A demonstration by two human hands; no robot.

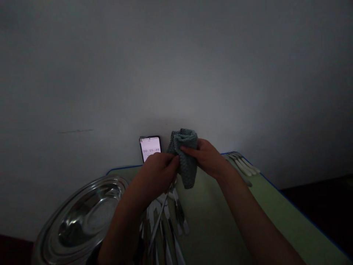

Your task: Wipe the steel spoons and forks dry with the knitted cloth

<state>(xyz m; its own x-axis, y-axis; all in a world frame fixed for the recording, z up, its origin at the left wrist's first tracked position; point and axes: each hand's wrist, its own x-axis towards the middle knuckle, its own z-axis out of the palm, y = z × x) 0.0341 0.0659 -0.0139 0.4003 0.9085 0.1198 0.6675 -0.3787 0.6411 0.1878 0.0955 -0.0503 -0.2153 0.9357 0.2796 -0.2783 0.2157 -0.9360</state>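
Observation:
My right hand point(207, 157) is closed around a grey-green woven cloth point(185, 154), bunched up and held above the green table point(220, 221). My left hand point(157, 172) is pinched against the cloth and grips a thin metal utensil point(159, 221) whose long end slants down toward me. Which kind of utensil it is stays unclear in the dim light. Below the hands lies a heap of cutlery point(168, 228) with pale handles.
A large shiny steel basin point(79, 221) stands at the table's left. A phone point(150, 148) showing a timer leans on the wall behind. Several white-handled utensils point(242, 163) lie in a row at the far right. The table has a blue edge.

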